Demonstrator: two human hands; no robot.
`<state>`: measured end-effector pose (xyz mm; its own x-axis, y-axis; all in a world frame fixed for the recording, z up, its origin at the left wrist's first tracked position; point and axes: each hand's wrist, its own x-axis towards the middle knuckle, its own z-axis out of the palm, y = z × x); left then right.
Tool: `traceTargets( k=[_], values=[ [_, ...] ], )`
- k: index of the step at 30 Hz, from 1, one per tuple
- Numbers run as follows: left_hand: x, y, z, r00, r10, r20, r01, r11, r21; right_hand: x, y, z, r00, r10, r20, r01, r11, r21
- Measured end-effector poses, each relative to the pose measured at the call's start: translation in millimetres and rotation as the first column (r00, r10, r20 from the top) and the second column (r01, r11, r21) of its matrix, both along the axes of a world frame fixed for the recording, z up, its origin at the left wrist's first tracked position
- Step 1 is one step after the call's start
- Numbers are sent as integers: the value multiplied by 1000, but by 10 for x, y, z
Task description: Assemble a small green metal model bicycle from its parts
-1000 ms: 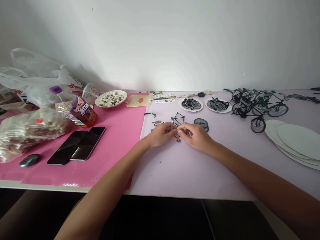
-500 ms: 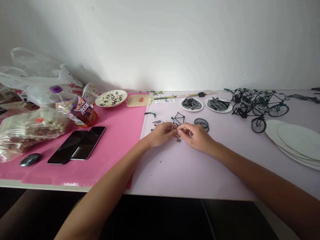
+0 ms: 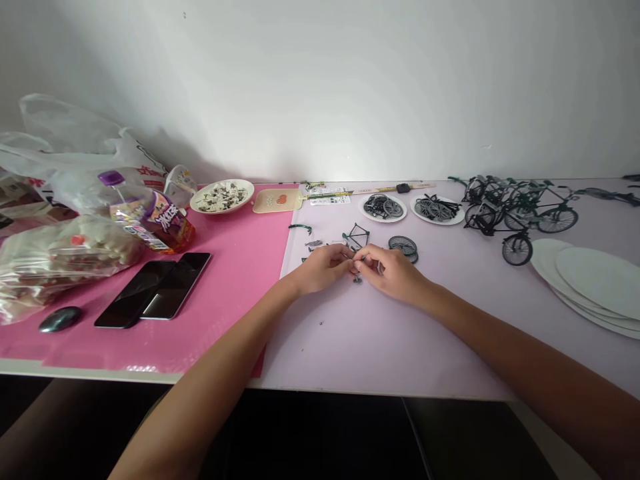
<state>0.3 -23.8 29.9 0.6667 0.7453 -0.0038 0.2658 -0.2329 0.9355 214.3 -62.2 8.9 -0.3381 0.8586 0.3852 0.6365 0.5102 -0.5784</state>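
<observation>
Head view: bicycle frame (image 3: 356, 236), green end leftward

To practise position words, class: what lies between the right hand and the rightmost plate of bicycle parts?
In the head view, loose, overlapping wheels lie between them.

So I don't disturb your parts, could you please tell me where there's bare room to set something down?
Bare patches: the lilac tabletop between the right hand and the stacked white plates, and the pink mat between the phones and the left forearm. Crowded: beyond the left hand, with a bicycle frame and small parts, and back right, where bicycles bunch.
</observation>
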Motion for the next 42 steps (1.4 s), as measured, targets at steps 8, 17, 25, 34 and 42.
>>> traceTargets(
  k=[8,17,25,34,42],
  values=[
    [1,0,5,1000,-4,-8,4,1000,17,6,5,-16,1000,9,1,-9,1000,-20],
    [3,-16,43,998,2,-57,1,999,46,0,6,-19,999,38,-22,-39,998,-58],
    [-1,-14,45,997,-3,-71,6,999,49,-9,-1,7,999,41,-4,-42,993,-107],
    [-7,-11,41,997,-5,-74,10,997,71,-2,-3,-3,999,43,18,-40,992,-123],
    [3,-23,67,996,9,-87,-3,998,67,-12,-15,14,998,41,38,-35,990,-138]
  ],
)
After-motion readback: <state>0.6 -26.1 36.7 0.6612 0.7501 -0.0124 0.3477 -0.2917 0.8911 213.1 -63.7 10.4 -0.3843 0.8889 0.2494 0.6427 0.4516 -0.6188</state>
